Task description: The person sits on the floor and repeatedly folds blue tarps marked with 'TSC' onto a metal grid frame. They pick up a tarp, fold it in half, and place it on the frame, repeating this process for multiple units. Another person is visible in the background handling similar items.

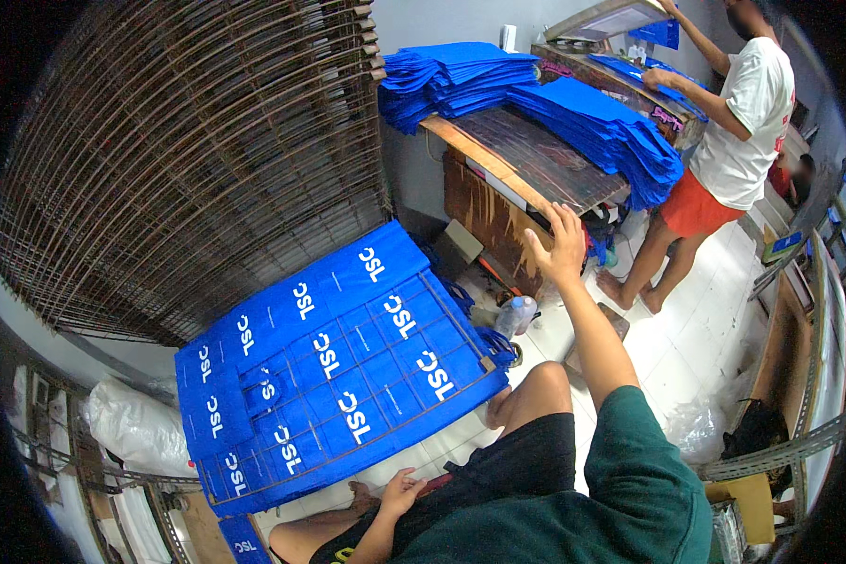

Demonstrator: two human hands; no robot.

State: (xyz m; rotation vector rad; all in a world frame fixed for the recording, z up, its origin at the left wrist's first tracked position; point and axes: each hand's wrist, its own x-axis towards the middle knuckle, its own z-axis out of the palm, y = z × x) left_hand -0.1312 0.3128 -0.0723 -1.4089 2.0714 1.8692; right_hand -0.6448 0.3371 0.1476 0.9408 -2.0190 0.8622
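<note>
Two bare hands, two loose stacks of blue fabric panels, one tall multi-tiered wire rack, one raised printing screen and one standing co-worker in white were counted.

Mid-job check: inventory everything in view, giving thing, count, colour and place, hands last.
Wire racks: many, rust-brown, upper left
Printed sheets: count unclear, blue, left of centre
Table: one, brown, upper centre
Sheet stacks: two or more, blue, on table
Co-worker: one, white shirt, red shorts, upper right
Tilted frame: one, pale, top, left of co-worker
Bottle: at least one, clear, near centre
Plastic bundle: one, whitish, left
Loose plastic: one heap, clear, right
Carton: one, tan, lower right
Left hand: one, bare, lower centre
Right hand: one, bare, raised near table
</note>
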